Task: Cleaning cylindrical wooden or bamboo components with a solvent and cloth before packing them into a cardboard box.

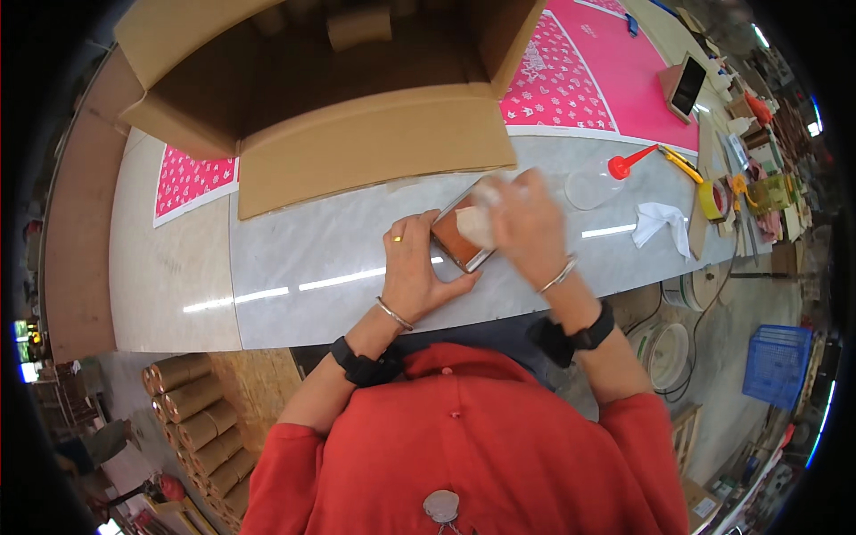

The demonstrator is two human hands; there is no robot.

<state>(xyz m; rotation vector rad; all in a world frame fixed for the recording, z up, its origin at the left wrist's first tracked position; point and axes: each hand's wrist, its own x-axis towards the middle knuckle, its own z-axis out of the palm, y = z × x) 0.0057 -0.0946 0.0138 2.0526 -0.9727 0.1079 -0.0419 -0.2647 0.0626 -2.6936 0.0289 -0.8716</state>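
Observation:
A flat rectangular piece with a brown face and pale silvery edges (453, 237) lies tilted on the grey tabletop in front of me. My left hand (415, 266) grips its near left side, the thumb along the lower corner and the fingers at the upper left edge. Over the far right part, my right hand (532, 227) presses a bunched white cloth (475, 228) against the brown face. The right fingers are smeared by motion, and hand and cloth cover part of the piece.
An open cardboard box (374, 134) stands beyond my hands on pink printed sheets (571, 76). To the right are a clear bottle with a red nozzle (596, 183), a yellow cutter (682, 164), a white rag (662, 227), a tape roll (714, 201) and a propped phone (687, 86).

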